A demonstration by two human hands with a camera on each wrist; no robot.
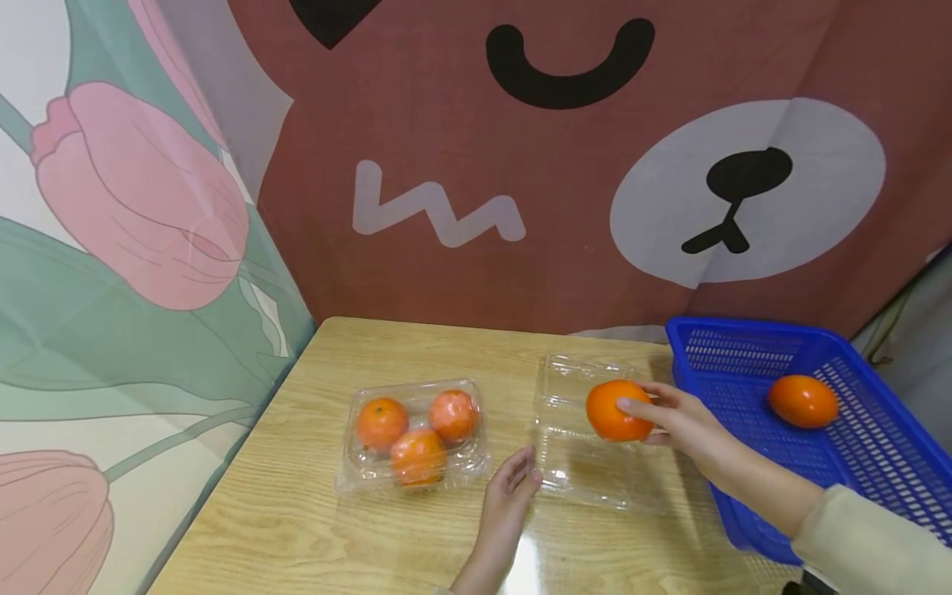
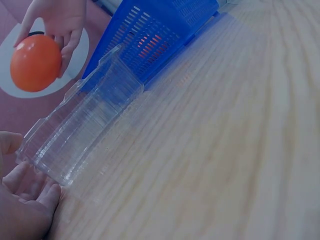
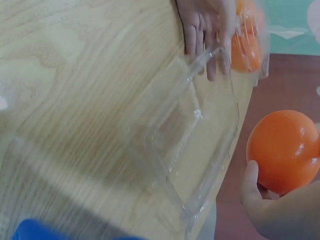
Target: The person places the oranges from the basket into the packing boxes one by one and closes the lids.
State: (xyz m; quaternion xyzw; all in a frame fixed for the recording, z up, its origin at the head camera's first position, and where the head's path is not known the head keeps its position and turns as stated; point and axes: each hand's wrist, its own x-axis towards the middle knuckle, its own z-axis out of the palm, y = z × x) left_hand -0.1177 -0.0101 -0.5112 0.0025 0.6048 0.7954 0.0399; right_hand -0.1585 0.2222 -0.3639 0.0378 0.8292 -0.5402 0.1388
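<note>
My right hand (image 1: 680,426) grips a smooth, shiny orange (image 1: 619,411), thumb on its near side. The orange is held above an opened clear plastic clamshell box (image 1: 587,463), which has no fruit in it. At the box's left edge is my left hand (image 1: 509,483), fingers extended and palm toward the box. In the right wrist view the left fingers (image 3: 212,65) show right at the clear rim. Left of that hand stands a second clear box (image 1: 349,467), its lid down over three oranges (image 1: 418,457).
A blue plastic basket (image 1: 732,487) with slotted walls stands at the right, with one orange (image 1: 803,402) inside. The wooden table (image 1: 290,512) ends at a printed cloth (image 1: 446,281) behind, and another flowered cloth (image 1: 149,347) hangs along the left.
</note>
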